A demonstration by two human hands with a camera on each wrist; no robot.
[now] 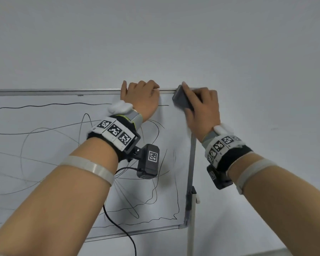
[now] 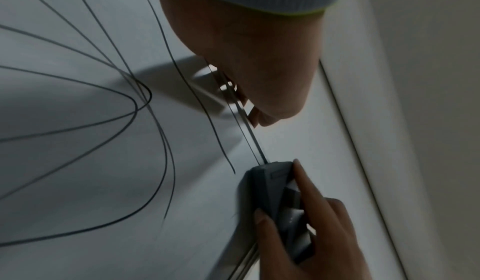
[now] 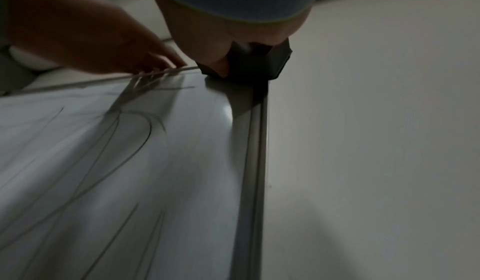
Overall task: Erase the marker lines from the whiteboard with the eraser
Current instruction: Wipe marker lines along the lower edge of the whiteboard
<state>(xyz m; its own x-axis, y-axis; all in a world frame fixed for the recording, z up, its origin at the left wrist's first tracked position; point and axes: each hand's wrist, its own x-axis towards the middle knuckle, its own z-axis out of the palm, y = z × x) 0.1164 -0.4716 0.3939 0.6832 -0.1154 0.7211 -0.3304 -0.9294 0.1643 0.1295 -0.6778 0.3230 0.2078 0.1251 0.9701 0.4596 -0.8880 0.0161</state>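
- Your right hand (image 1: 201, 108) is clamped on the eraser (image 1: 182, 97): thumb on one long edge, fingers curled over the other, grip closed around its dark grey body.
- The eraser sits pressed against the whiteboard (image 1: 44, 163) at the top right corner, touching the metal frame (image 1: 44, 92) just above your right grip.
- In the left wrist view the eraser (image 2: 281, 206) lies flat on the board with your fingertips (image 2: 302, 173) along its upper side.
- Your left hand (image 1: 139, 97) hooks its curled fingers over the top frame, just beside the eraser and apart from it; that grip is closed on the frame.
- Black marker lines (image 1: 151, 193) loop below and left of both grips; one wavy line (image 1: 54, 104) runs left from under your left hand.
- The bands on both wrists carry square black-and-white code tags (image 1: 115, 131); no readable lettering shows on them or on the eraser.
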